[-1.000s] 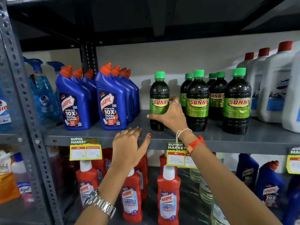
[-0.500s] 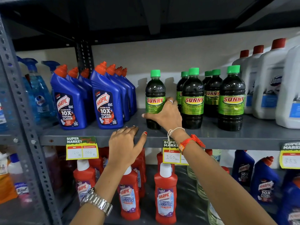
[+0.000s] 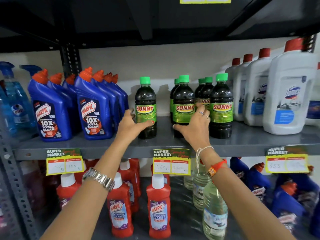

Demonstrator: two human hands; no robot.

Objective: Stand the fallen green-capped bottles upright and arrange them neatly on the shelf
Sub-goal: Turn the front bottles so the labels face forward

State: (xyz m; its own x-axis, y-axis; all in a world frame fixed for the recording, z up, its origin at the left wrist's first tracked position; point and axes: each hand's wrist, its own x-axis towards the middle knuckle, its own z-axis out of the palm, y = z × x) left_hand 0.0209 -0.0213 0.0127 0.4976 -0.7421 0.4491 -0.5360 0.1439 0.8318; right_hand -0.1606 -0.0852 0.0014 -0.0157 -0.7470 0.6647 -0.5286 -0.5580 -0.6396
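Gripping lone bottle (image 3: 146,99), left hand (image 3: 129,127) is wrapping thumb across label. Right hand (image 3: 195,130) is clasping second bottle (image 3: 183,101), thumb and fingers flanking it. Both are standing upright on shelf (image 3: 259,141), gap between, other bottles (image 3: 221,108) crowding right.

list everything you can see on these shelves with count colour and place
shelf: one, grey metal, across the middle
green-capped bottles: six, dark with green labels, upright, middle shelf centre
blue Harpic bottles: at least seven, orange caps, middle shelf left; more lower right
spray bottles: two, blue, far left
white bottles: at least four, red caps, middle shelf right
red Harpic bottles: several, white caps, lower shelf
clear bottles: at least two, lower shelf centre-right
price tags: three, yellow, shelf edge
watch: one, silver, left wrist
left grip: one, wrapped round the lone bottle standing apart left
right grip: one, wrapped round the nearest bottle of the group
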